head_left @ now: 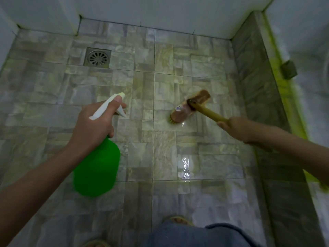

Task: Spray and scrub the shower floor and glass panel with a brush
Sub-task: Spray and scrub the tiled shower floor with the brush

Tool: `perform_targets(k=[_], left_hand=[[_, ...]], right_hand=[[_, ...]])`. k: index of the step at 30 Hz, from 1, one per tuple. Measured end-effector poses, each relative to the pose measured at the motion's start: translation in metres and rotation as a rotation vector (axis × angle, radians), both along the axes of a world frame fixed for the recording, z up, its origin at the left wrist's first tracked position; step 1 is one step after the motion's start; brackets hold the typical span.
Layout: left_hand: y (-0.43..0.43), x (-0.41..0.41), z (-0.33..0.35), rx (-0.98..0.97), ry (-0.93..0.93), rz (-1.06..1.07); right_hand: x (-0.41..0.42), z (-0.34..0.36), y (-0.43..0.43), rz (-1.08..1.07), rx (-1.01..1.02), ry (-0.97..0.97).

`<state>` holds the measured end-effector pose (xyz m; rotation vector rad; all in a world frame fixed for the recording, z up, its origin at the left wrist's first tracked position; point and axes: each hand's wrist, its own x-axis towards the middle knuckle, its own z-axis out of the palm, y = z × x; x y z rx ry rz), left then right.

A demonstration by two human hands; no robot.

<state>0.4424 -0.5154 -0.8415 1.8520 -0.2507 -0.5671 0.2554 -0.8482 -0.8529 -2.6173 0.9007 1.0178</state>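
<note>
Your right hand [235, 128] grips the brush [190, 106] handle, bristles on the floor [165, 157] well right of the drain [97, 57], head slanting away from it, while your left hand [94, 125], nearer the drain, clasps the bottle [97, 168] neck.

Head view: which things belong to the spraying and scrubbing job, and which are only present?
For the job: green spray bottle, gripped by the left hand; brush, its handle held by the right hand, bristles on the shower floor.
Only present: floor drain; dark fitting at the right edge; sandal.
</note>
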Motion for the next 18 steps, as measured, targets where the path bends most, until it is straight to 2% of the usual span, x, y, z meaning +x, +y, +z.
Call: perform_targets(k=[7, 13, 15, 18], left_hand=[[-0.001, 0.002, -0.005, 0.006, -0.038, 0.011], [0.022, 0.013, 0.0, 0.016, -0.021, 0.078], [0.026, 0.018, 0.003, 0.004, -0.024, 0.106], [0.031, 0.022, 0.004, 0.031, -0.065, 0.147]], right_hand=[[0.149, -0.017, 0.019, -0.03, 0.077, -0.213], [0.088, 0.007, 0.02, 0.106, 0.038, 0.02], [0.107, 0.009, 0.032, 0.14, 0.059, -0.002], [0.178, -0.002, 0.061, 0.15, 0.081, -0.15]])
